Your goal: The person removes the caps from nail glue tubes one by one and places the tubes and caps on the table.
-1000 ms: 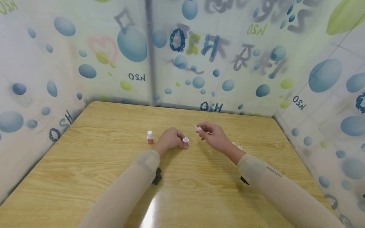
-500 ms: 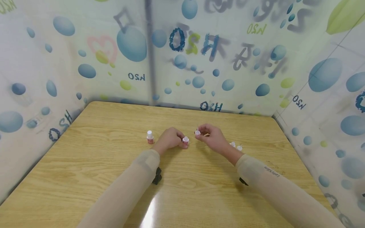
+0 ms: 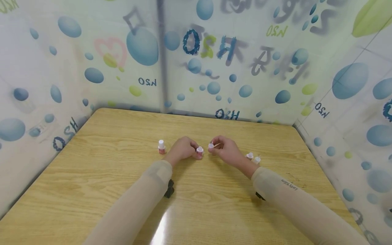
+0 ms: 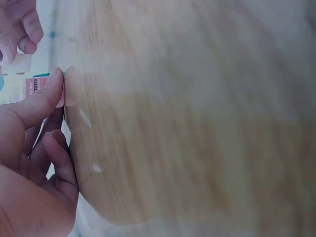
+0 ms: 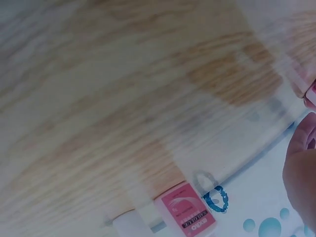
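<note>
A bottle (image 3: 199, 151) is being held upright on the table (image 3: 208, 207) by the left hand (image 3: 183, 149), its thumb and fingers drawn narrowly against the sides; part of the pink label is being covered by the thumb. Just to the right, a white cap (image 3: 211, 146) is being pinched above the wood by the right hand (image 3: 228, 150), apart from the bottle. Left of the left hand, a capped bottle (image 3: 161, 147) is being supported upright by the table. Beyond the right wrist, two white-topped pieces (image 3: 249, 156) are being partly hidden by it.

Yellowish grain is being shown across the glossy tabletop, and light is being thrown back in a white streak (image 3: 160, 228) between the sleeves (image 3: 131, 207). The table is being enclosed at its back and sides by pale walls (image 3: 183, 92), which are being covered by blue and green ovals, mirrored lettering (image 3: 226, 47) and a pink heart (image 3: 98, 45). The back wall is being crossed by a dark vertical band (image 3: 161, 58); at upper right, a green leaf shape (image 3: 370, 18) is being displayed.
</note>
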The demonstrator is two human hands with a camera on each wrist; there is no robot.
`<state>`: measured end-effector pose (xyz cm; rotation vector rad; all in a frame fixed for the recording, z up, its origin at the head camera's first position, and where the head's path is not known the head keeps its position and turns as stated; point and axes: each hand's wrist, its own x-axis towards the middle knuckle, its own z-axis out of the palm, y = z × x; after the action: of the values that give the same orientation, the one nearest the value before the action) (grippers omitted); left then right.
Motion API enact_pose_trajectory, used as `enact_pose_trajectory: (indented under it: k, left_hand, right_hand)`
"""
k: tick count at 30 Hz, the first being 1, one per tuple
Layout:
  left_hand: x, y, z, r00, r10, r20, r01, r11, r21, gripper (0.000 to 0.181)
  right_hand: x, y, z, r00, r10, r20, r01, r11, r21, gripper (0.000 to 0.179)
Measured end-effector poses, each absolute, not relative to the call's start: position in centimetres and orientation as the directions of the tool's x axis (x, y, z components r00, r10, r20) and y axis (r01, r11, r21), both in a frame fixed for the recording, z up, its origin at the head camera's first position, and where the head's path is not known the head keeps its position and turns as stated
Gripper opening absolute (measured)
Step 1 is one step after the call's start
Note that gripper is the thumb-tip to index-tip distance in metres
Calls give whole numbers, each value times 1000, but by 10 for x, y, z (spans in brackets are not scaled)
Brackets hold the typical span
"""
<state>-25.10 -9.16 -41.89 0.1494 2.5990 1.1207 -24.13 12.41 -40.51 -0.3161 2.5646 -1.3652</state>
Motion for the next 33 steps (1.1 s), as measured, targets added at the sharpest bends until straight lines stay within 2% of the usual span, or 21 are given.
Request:
enact_pose_trajectory:
  k: [19, 33]
  left_hand:
    - [-253, -93, -423, -947, 221, -234, -28, 668, 744, 24]
    - [-251, -93, -421, -948, 225, -226, -27, 649, 761, 25]
  right_hand:
    - [-246, 126, -415, -948, -271, -167, -27, 591, -806, 25]
    - [-247, 127, -419, -936, -302, -182, -43, 610, -791, 25]
